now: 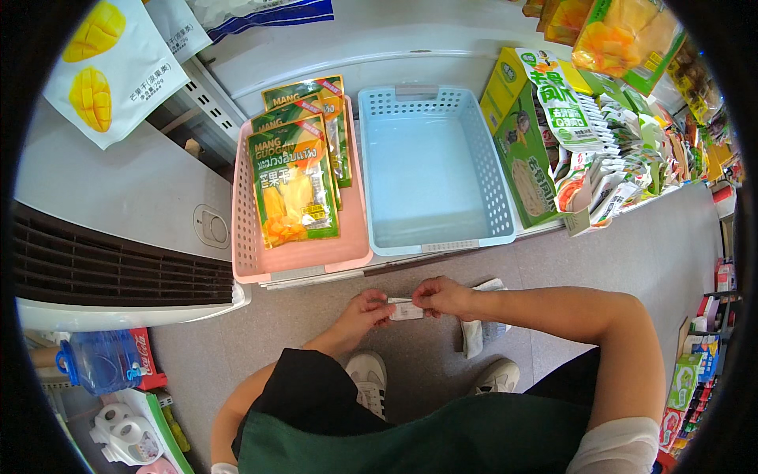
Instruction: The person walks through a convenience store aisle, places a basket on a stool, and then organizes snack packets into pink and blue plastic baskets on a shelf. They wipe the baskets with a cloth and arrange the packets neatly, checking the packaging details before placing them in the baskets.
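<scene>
My left hand (366, 310) pinches the left end of a small white paper label or tag (406, 309), which bears faint print. The fingers of my right hand (440, 297) hold its other end. Both hands are above the floor, just in front of the shelf edge. Beyond them a pink plastic basket (355, 256) holds several packs of dried mango (296, 178), stacked and overlapping. To its right a light blue plastic basket (426, 172) has nothing in it.
A green display box (521, 142) of snack packets adjoins the blue basket. A white appliance with a dark grille (118, 260) stands at left. On the floor beside my right forearm lies a grey-white cloth item (482, 332). Hanging mango pouches (112, 71) are upper left.
</scene>
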Available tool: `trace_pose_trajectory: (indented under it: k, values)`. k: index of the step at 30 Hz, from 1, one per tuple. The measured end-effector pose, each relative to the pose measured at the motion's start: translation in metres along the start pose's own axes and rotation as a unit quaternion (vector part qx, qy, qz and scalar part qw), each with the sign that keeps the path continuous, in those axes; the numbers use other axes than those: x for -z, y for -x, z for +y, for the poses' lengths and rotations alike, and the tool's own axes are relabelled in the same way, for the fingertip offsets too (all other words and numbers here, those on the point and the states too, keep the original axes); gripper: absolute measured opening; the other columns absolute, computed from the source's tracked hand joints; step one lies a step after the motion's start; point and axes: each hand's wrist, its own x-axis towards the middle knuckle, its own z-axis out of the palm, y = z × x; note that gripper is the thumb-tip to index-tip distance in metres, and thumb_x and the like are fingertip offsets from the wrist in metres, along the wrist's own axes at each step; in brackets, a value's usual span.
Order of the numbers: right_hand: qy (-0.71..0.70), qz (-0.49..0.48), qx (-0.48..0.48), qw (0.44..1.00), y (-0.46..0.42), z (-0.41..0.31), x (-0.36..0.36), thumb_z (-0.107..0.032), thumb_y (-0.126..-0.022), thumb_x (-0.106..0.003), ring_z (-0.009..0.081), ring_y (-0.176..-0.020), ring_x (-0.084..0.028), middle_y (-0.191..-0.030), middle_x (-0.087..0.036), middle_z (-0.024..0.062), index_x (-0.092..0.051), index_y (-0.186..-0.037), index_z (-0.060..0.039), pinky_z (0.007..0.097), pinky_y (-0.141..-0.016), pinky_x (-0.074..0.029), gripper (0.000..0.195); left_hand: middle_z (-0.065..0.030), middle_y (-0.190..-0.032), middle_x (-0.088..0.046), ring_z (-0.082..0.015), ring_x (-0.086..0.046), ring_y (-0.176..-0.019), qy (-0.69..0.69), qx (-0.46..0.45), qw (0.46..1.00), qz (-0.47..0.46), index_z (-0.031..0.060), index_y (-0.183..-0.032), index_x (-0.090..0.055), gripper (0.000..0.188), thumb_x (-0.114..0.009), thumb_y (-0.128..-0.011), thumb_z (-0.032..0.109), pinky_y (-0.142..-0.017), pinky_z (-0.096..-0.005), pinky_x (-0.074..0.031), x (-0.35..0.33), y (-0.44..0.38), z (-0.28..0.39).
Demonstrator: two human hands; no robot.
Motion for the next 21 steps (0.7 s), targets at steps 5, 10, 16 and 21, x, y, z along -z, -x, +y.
trace_pose_trajectory:
  k: [5,10,16,21]
  values:
    - [0.127,0.016,-0.005,0.992,0.0,-0.004,-0.004,-0.014,-0.081,-0.061,0.0124,-0.065,-0.057,-0.078,-0.06,0.0039,-0.06,-0.093,-0.0017,0.0264,-0.05,-0.045,0.017,-0.0045,-0.102,-0.061,-0.0148,-0.058,-0.087,0.039,-0.083,0.984,0.152,0.005,-0.109,-0.055,0.023,-0.063,-0.088,0.011,-0.077,-0.0309,-0.049,0.07,-0.043,-0.023]
    - [0.214,-0.074,-0.052,0.973,0.011,0.007,0.01,-0.014,-0.082,-0.057,0.0131,-0.065,-0.058,-0.079,-0.061,0.0039,-0.061,-0.094,-0.003,0.0263,-0.053,-0.046,0.017,-0.0065,-0.11,-0.059,-0.016,-0.057,-0.095,0.185,-0.179,0.954,0.157,0.0042,-0.114,-0.053,0.025,-0.058,-0.09,0.01,-0.082,-0.0322,-0.049,0.073,-0.054,-0.028]
    - [0.216,-0.049,-0.068,0.973,0.037,0.004,0.031,-0.013,-0.085,-0.056,0.0119,-0.068,-0.057,-0.085,-0.062,0.0046,-0.06,-0.098,-0.0026,0.0266,-0.061,-0.048,0.018,-0.0119,-0.118,-0.056,-0.0224,-0.055,-0.105,0.031,-0.168,0.961,0.217,0.0,-0.119,-0.052,0.03,-0.055,-0.092,0.012,-0.09,-0.0343,-0.045,0.107,-0.06,-0.04]
    - [0.239,-0.031,-0.019,0.97,0.04,0.002,0.048,-0.018,-0.084,-0.058,0.013,-0.065,-0.058,-0.078,-0.062,0.0059,-0.06,-0.094,-0.0023,0.0287,-0.057,-0.047,0.019,-0.017,-0.12,-0.056,-0.0281,-0.052,-0.111,-0.139,-0.283,0.862,0.396,-0.0036,-0.119,-0.053,0.033,-0.053,-0.092,0.017,-0.096,-0.0367,-0.04,0.148,-0.08,-0.078]
